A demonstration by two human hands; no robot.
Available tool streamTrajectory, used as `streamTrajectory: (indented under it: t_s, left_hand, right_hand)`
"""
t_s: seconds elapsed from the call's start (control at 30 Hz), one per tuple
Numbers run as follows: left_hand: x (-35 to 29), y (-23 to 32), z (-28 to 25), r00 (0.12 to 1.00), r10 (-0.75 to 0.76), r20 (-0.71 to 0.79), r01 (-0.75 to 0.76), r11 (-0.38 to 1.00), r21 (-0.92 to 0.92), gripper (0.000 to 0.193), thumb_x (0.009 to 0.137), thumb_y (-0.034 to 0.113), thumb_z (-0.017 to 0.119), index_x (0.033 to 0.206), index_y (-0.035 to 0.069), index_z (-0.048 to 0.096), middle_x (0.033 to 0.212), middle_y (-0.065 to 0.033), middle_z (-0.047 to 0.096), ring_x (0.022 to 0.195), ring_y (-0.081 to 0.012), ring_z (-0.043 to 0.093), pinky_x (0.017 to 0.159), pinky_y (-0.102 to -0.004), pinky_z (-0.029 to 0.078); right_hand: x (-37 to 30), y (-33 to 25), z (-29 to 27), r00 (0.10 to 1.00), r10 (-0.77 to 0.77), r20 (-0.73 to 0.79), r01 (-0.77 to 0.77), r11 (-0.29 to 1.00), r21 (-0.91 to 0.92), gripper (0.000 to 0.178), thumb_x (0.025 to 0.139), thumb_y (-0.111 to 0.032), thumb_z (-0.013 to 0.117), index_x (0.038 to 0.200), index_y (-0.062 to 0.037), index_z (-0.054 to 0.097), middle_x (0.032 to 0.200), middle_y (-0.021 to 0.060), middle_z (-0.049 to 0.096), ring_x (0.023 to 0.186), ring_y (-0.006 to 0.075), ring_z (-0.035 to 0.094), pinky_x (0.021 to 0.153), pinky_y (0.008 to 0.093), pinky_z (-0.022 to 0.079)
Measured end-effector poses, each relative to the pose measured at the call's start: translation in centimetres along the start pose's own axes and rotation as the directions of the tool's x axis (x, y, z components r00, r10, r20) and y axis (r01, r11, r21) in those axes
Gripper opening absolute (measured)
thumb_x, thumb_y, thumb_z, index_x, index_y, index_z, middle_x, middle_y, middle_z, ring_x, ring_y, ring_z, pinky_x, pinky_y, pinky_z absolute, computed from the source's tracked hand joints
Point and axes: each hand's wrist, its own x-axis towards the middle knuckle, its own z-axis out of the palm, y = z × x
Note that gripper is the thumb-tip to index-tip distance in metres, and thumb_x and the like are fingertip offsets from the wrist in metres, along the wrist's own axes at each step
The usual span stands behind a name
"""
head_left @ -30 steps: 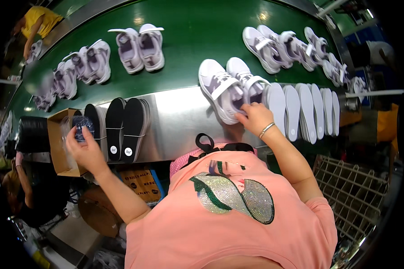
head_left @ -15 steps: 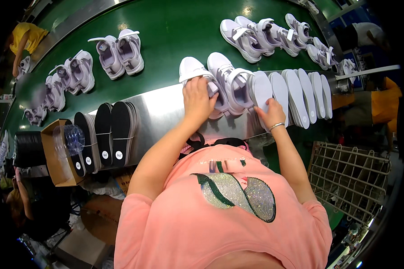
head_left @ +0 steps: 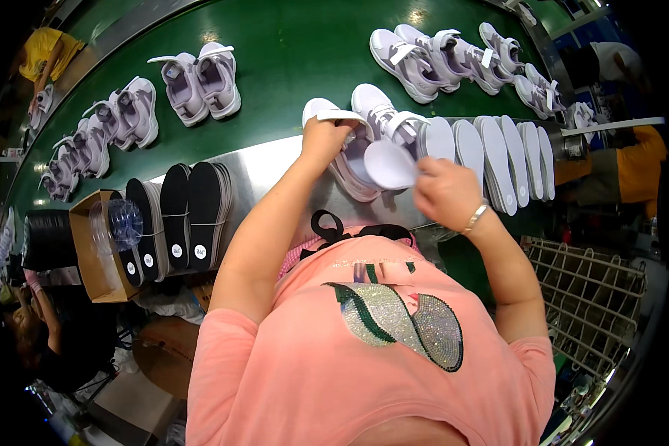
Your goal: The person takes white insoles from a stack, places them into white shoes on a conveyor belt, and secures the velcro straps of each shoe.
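A pair of white and pale lilac sneakers stands in front of me, heels toward me, on the metal ledge and belt edge. My left hand (head_left: 325,143) grips the left sneaker (head_left: 353,181) at its tongue, just under the raised strap; its fingertips are partly hidden inside. In my right hand (head_left: 449,195) is a white insole (head_left: 388,164), held by one end between thumb and fingers. The insole's rounded end tilts over the left sneaker's opening. Beside it, the right sneaker (head_left: 374,102) is untouched, its heel partly covered by the insole.
Several white insoles (head_left: 494,156) lie in a row at right. Tied stacks of black insoles (head_left: 204,212) and a cardboard box (head_left: 97,279) are at left. More sneakers (head_left: 201,85) stand on the green belt (head_left: 297,52). A wire rack (head_left: 583,312) is at lower right; people work at both sides.
My right hand has lifted a white insole off the row and brought it left to the left sneaker. My left hand has shifted slightly, now holding at the tongue under the strap.
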Motion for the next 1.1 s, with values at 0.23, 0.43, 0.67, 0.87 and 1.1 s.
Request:
streamTrajectory:
  t_s: [0.23, 0.43, 0.67, 0.87, 1.1]
  left_hand:
    - [-1.8, -0.2, 0.9, 0.993, -0.023, -0.114, 0.001, 0.982, -0.191, 0.017, 0.073, 0.017, 0.057, 0.080, 0.002, 0.062, 0.065, -0.0114, 0.061, 0.052, -0.0197, 0.058, 0.050, -0.0290, 0.045]
    - [-1.4, -1.7, 2.1, 0.984, -0.021, -0.174, -0.009, 0.986, -0.167, 0.018, 0.073, 0.021, 0.059, 0.078, 0.004, 0.063, 0.067, -0.0135, 0.061, 0.060, -0.0233, 0.059, 0.057, -0.0302, 0.045]
    - [-1.2, -2.2, 2.6, 0.982, 0.002, -0.190, -0.034, 0.986, -0.163, 0.019, 0.075, 0.023, 0.060, 0.075, 0.004, 0.063, 0.064, -0.0128, 0.060, 0.059, -0.0222, 0.058, 0.056, -0.0297, 0.044]
    - [-1.7, -2.1, 3.3, 0.984, -0.016, -0.179, -0.019, 0.981, -0.192, 0.018, 0.075, 0.022, 0.061, 0.075, 0.004, 0.063, 0.063, -0.0129, 0.060, 0.056, -0.0212, 0.058, 0.054, -0.0293, 0.044]
    - [-1.4, -2.2, 3.4, 0.979, -0.020, -0.202, -0.022, 0.979, -0.202, 0.027, 0.077, 0.027, 0.060, 0.076, 0.000, 0.062, 0.061, -0.0136, 0.059, 0.055, -0.0194, 0.056, 0.053, -0.0298, 0.043]
  right_hand:
    - [6.8, -2.0, 8.2, 0.941, 0.172, 0.291, -0.169, 0.985, -0.036, 0.013, 0.071, -0.017, 0.055, 0.078, -0.0073, 0.061, 0.081, 0.0102, 0.052, 0.077, 0.0238, 0.055, 0.064, 0.0341, 0.047]
    - [3.9, -3.1, 5.2, 0.971, 0.148, 0.185, -0.121, 0.981, -0.150, 0.026, 0.071, -0.027, 0.058, 0.088, -0.0071, 0.056, 0.089, 0.0143, 0.054, 0.080, 0.0292, 0.056, 0.066, 0.0392, 0.046]
    - [4.0, -0.5, 3.6, 0.921, 0.152, 0.358, -0.146, 0.988, -0.044, 0.020, 0.070, -0.025, 0.055, 0.081, -0.0083, 0.059, 0.085, 0.0126, 0.055, 0.076, 0.0255, 0.055, 0.067, 0.0397, 0.043]
    - [6.0, -1.3, 8.9, 0.940, 0.011, 0.342, 0.021, 0.996, -0.091, 0.014, 0.069, -0.013, 0.053, 0.076, -0.0058, 0.063, 0.082, 0.0131, 0.057, 0.080, 0.0254, 0.056, 0.068, 0.0366, 0.047]
    - [9.2, -0.7, 8.9, 0.692, 0.125, 0.711, -0.136, 0.990, -0.042, 0.019, 0.067, -0.012, 0.055, 0.080, -0.0048, 0.065, 0.088, 0.0172, 0.061, 0.085, 0.0249, 0.059, 0.074, 0.0339, 0.046]
